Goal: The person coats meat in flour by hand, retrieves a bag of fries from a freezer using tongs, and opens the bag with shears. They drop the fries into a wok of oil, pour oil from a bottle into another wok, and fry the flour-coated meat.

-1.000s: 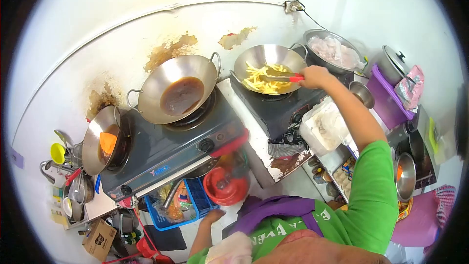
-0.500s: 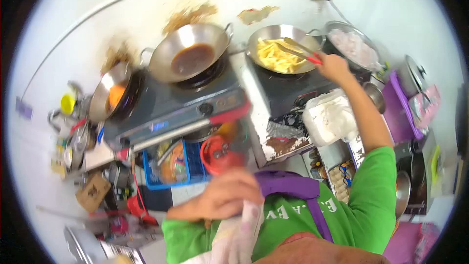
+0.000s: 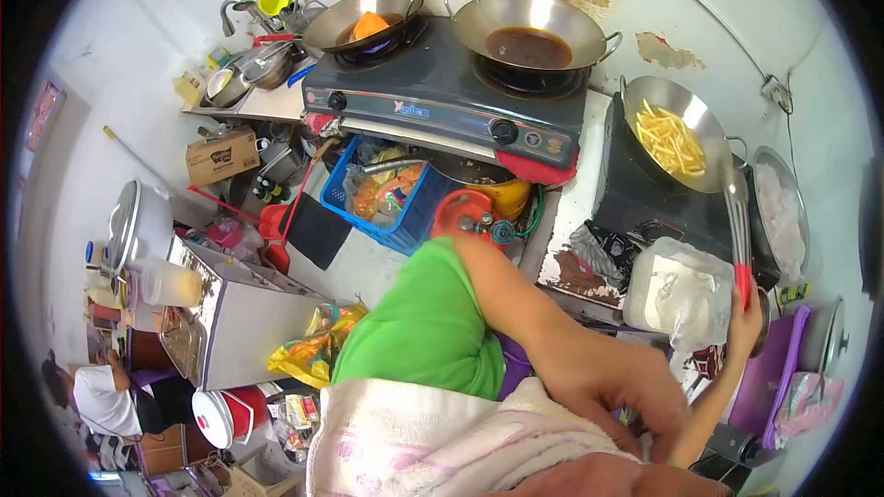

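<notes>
Head view: right hand (image 3: 748,315) wrapped round tongs (image 3: 738,221), tips beside wok (image 3: 692,109); fries (image 3: 670,140) inside wok. Left hand (image 3: 619,388) curled above towel (image 3: 396,433), grip unclear. Step: likely frying; turning calls for tips over fries.

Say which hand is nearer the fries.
Right hand, below and right of the fries in view, holding the tongs; left hand is farther below, near the towel.

Tongs (image 3: 737,212) — glossy metal (handle (image 3: 743,282) plastic-looking); towel (image 3: 405,433) — matt cloth.
</notes>
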`<state>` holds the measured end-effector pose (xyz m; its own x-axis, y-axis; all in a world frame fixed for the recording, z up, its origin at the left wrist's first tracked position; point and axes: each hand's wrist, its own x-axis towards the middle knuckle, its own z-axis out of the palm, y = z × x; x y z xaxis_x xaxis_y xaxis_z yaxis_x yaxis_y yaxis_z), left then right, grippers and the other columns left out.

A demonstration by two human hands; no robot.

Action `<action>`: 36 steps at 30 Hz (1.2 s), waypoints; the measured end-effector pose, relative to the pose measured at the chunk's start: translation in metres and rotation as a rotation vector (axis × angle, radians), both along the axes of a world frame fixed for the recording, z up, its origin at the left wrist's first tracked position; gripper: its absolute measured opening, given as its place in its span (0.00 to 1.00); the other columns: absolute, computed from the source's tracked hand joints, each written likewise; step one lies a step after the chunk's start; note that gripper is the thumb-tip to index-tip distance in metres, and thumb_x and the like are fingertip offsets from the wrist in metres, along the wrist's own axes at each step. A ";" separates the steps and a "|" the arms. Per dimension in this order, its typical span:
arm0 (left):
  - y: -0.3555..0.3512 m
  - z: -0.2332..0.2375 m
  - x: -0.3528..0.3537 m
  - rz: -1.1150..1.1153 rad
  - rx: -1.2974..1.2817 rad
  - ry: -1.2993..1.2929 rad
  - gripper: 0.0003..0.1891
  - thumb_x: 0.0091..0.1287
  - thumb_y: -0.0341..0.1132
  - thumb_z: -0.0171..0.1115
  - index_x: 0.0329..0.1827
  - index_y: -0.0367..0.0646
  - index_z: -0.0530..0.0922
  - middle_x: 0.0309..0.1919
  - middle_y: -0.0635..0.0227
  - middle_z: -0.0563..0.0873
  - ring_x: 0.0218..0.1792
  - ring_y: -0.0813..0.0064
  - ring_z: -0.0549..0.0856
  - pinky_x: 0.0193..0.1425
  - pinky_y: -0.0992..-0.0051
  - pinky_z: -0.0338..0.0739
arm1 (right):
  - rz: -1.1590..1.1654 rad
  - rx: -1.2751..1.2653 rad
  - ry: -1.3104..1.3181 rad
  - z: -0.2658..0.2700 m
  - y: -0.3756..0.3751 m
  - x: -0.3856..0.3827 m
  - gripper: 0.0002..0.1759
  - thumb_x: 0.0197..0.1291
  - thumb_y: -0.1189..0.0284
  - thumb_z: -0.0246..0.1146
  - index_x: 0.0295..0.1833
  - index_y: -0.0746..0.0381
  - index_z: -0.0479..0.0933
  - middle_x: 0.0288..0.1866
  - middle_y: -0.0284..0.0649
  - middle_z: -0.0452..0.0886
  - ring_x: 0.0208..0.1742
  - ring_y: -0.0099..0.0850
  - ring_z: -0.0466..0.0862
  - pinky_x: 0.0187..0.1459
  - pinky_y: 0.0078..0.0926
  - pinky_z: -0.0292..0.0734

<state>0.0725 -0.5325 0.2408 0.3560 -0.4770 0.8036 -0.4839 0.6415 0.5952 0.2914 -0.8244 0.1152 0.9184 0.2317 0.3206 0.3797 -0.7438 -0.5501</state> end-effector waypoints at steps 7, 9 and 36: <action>-0.035 -0.035 0.023 -0.291 0.424 0.080 0.12 0.63 0.36 0.61 0.43 0.38 0.77 0.38 0.59 0.79 0.40 0.62 0.79 0.44 0.65 0.72 | -0.435 0.132 0.234 0.008 -0.102 -0.130 0.25 0.60 0.62 0.59 0.60 0.63 0.71 0.50 0.50 0.79 0.50 0.33 0.79 0.53 0.27 0.70; -0.034 -0.045 0.039 -0.297 0.576 0.139 0.14 0.62 0.36 0.61 0.46 0.37 0.76 0.41 0.58 0.79 0.43 0.61 0.79 0.48 0.65 0.72 | -0.592 0.053 0.196 -0.005 -0.120 -0.137 0.26 0.58 0.58 0.60 0.59 0.60 0.72 0.47 0.50 0.81 0.46 0.35 0.81 0.49 0.28 0.72; 0.030 -0.298 -0.033 0.502 1.202 1.063 0.21 0.68 0.42 0.55 0.58 0.37 0.71 0.51 0.63 0.79 0.52 0.75 0.76 0.58 0.75 0.69 | -0.382 0.362 -0.191 -0.098 -0.059 -0.119 0.09 0.65 0.74 0.54 0.48 0.65 0.75 0.45 0.39 0.80 0.40 0.24 0.79 0.46 0.21 0.74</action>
<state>0.0398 -0.5026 -0.0571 0.7603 -0.2776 -0.5873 0.4254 -0.4704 0.7731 0.1724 -0.8831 0.0176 0.8334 -0.2616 0.4869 0.2384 -0.6247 -0.7436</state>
